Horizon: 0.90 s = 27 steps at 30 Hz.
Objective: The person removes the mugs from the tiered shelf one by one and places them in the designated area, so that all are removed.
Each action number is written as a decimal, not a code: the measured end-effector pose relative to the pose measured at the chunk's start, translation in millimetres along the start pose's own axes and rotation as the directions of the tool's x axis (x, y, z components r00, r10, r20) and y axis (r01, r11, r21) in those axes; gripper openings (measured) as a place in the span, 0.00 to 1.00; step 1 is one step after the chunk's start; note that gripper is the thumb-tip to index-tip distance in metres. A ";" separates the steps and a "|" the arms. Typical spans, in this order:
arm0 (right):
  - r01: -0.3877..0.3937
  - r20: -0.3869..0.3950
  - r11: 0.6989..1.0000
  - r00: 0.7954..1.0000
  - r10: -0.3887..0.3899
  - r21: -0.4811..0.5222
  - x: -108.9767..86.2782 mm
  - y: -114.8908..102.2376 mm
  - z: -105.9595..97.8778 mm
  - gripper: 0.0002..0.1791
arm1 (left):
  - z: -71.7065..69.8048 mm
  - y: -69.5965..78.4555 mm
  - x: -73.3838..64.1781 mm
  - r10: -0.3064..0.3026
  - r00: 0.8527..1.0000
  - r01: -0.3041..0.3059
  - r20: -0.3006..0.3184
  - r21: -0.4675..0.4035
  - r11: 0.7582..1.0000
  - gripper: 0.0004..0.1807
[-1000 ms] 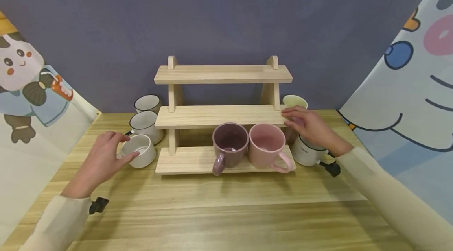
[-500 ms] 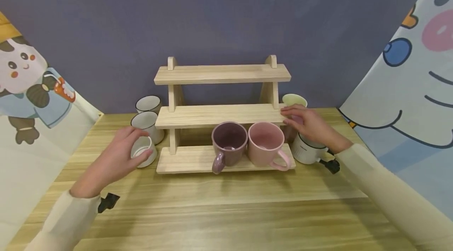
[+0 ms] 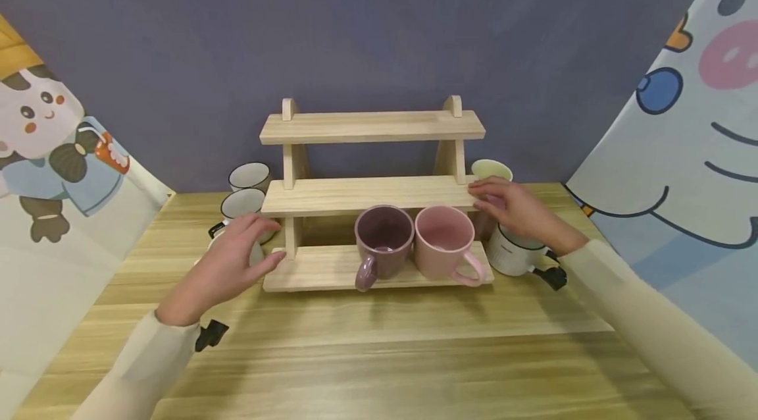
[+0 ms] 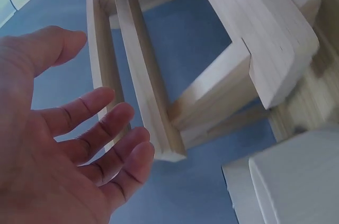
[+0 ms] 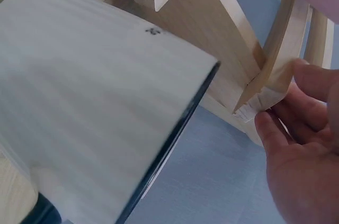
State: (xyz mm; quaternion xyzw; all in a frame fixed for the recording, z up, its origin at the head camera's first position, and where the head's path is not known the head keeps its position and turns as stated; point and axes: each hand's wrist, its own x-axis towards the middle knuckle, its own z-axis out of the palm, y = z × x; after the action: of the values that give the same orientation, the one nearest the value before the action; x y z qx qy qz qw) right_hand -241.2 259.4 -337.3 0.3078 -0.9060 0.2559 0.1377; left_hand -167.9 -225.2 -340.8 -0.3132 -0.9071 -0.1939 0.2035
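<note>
A three-tier wooden display shelf (image 3: 367, 194) stands against the back cloth. My right hand (image 3: 521, 214) grips the right end of its middle board, thumb and fingers around the board's corner in the right wrist view. My left hand (image 3: 227, 268) hovers by the shelf's left side, fingers spread and holding nothing; the left wrist view shows its palm (image 4: 32, 181) facing the boards. On the bottom board sit a dark purple mug (image 3: 385, 265) and a pink mug (image 3: 438, 262), handles toward me. A small white cup (image 3: 257, 254) is mostly hidden behind my left hand.
Left of the shelf stand two white dark-rimmed mugs (image 3: 244, 204), one behind the other. To the right are a white ribbed mug (image 3: 510, 257) under my right wrist and a pale-green-lined cup (image 3: 490, 170) behind my fingers. Printed cloths flank the wooden table (image 3: 379, 354).
My left hand has moved right, from beside the small white cup, across it, to the shelf's left end. My right hand has stayed at the middle board.
</note>
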 end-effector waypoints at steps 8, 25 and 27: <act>0.000 0.016 1.000 1.000 0.000 -0.015 -0.1 -3.4 -1.9 0.15 | 10.0 8.5 11.7 -0.016 0.999 0.019 0.046 -0.062 0.998 0.20; -0.064 0.069 0.998 0.995 0.065 -0.014 3.1 -8.8 -5.1 0.17 | 22.7 42.6 44.2 -0.040 0.996 0.051 0.076 -0.146 0.988 0.33; -0.068 0.070 0.998 0.995 0.069 -0.012 2.9 -9.9 -5.4 0.16 | 25.0 45.6 46.0 -0.042 0.996 0.054 0.081 -0.155 0.986 0.34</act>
State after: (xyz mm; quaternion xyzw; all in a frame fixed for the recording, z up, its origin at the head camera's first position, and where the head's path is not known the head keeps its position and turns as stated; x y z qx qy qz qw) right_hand -236.8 254.3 -327.9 0.2846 -0.9215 0.2453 0.0984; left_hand -177.8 -157.5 -329.1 -0.3137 -0.9035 -0.2573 0.1382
